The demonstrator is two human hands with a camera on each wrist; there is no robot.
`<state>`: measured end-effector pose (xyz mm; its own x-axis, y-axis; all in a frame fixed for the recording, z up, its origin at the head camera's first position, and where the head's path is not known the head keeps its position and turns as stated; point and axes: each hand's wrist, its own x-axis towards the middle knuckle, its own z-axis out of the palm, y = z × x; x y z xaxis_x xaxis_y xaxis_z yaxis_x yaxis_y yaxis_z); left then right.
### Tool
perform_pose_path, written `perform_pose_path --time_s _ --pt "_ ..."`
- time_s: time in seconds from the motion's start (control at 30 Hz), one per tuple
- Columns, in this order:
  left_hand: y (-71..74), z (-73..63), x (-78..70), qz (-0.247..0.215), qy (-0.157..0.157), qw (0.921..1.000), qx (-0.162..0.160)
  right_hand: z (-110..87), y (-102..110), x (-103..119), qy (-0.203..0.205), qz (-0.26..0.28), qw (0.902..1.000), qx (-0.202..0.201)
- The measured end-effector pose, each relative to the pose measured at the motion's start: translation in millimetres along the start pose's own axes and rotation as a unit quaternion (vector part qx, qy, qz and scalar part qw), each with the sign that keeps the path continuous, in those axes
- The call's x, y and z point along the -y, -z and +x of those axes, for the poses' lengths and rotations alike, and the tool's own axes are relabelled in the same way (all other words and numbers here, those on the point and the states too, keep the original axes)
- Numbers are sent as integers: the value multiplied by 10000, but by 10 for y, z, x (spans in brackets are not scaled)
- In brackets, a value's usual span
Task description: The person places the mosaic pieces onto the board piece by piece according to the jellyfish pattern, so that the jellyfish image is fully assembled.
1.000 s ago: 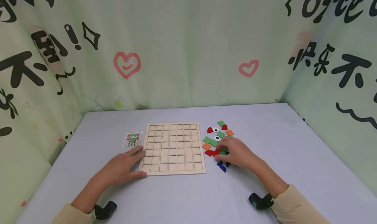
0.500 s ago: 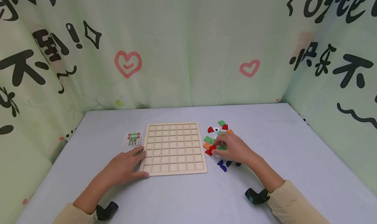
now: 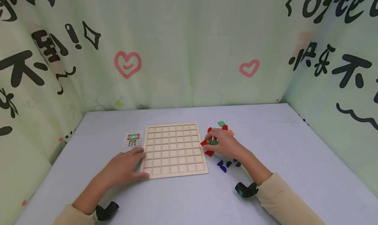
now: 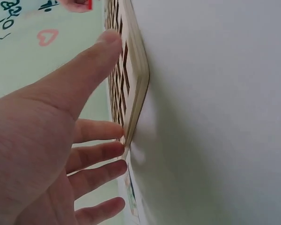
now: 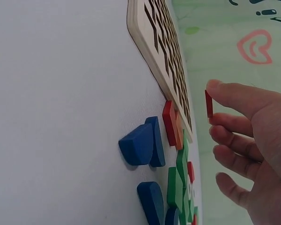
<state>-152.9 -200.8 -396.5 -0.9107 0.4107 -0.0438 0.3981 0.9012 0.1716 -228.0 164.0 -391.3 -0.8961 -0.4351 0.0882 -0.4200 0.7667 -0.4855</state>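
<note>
A wooden board (image 3: 174, 149) with a grid of square recesses lies flat on the table. My left hand (image 3: 125, 166) touches its left side, thumb at the near corner and fingertips along the edge; in the left wrist view the fingers (image 4: 100, 180) are spread and fairly straight. Just off the board's right edge, my right hand (image 3: 225, 143) pinches a small red tile (image 5: 209, 104) between thumb and index finger, raised above the table. Beneath and around that hand lie loose green, red and orange tiles, partly hidden by it.
A small picture card (image 3: 133, 139) with a green and red figure lies left of the board. Several blue rounded pieces (image 3: 223, 168) sit near the right hand. A green tile (image 3: 221, 123) lies at the back. A printed curtain (image 3: 189, 54) hangs behind the table.
My right hand has moved left from over the loose pieces toward the board, bringing the red tile with it. The board has turned very slightly; my left hand stays at its edge.
</note>
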Motion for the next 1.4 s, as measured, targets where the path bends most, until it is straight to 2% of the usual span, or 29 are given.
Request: perform_pose_path --time_s 0.37,0.77,1.07,1.4 --pt "-6 -20 146 -414 -55 9991 62 205 -93 24 -5 84 9999 131" --pt "5 -26 175 -800 99 9961 357 479 -198 80 -218 56 9991 352" --pt "-16 -19 168 -967 223 9940 451 602 -293 43 -192 133 9992 329" --pt "-8 7 169 -945 123 9949 330 716 -322 -12 -292 235 9990 224"
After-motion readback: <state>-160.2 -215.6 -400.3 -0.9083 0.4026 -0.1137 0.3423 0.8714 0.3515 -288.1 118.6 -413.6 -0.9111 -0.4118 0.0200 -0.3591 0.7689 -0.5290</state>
